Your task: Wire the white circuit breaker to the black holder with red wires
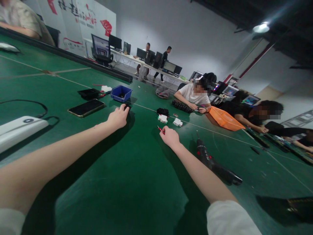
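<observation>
My left hand (118, 117) is closed around a small black part (126, 107), mostly hidden by the fingers, just in front of the blue bin (121, 93). Small dark pieces lie inside that bin. Between the thumb and fingers of my right hand (170, 136) is a thin red piece with a silvery tip (159, 129); its exact kind is too small to make out. Just beyond this hand lie two white plastic blocks, one to the left (162, 118) and one to the right (177, 122), beside a black part (162, 112).
A black power screwdriver (215, 164) lies right of my right forearm. To the left are a phone (86, 107), a black tray (88, 94) and a white device (22, 132) with a cable. Across the table, a person (195, 93) works near an orange bag (226, 119).
</observation>
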`<state>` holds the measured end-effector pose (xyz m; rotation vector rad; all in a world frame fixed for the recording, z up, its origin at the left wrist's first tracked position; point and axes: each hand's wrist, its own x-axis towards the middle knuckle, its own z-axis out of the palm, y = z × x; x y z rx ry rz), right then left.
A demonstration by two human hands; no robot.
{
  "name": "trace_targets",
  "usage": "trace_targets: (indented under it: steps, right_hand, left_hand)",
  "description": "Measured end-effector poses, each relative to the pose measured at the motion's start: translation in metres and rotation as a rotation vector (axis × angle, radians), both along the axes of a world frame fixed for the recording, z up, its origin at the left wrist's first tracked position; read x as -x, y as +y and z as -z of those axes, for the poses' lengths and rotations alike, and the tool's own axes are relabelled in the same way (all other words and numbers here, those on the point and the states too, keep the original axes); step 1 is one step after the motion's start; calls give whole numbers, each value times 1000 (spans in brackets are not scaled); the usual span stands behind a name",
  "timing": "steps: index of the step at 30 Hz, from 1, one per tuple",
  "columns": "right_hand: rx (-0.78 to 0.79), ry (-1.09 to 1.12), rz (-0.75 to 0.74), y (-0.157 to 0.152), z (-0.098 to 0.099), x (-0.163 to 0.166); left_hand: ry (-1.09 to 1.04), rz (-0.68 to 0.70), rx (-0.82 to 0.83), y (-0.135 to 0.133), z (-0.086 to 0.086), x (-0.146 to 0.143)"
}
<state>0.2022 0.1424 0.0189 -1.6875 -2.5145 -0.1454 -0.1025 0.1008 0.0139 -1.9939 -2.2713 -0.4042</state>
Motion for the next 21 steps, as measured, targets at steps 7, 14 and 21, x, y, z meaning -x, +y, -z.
trace_targets:
  steps: [7,14,21]
  right_hand:
    - [26,14,-219,-84,0,-19]
    - [84,55,-425,-121,-5,-28]
    - [113,106,-474,-120,-5,-22]
  left_hand:
    - [30,26,-19,6,5,3]
    - [0,36,-20,6,3,4]
    - [33,42,-34,7,3,4]
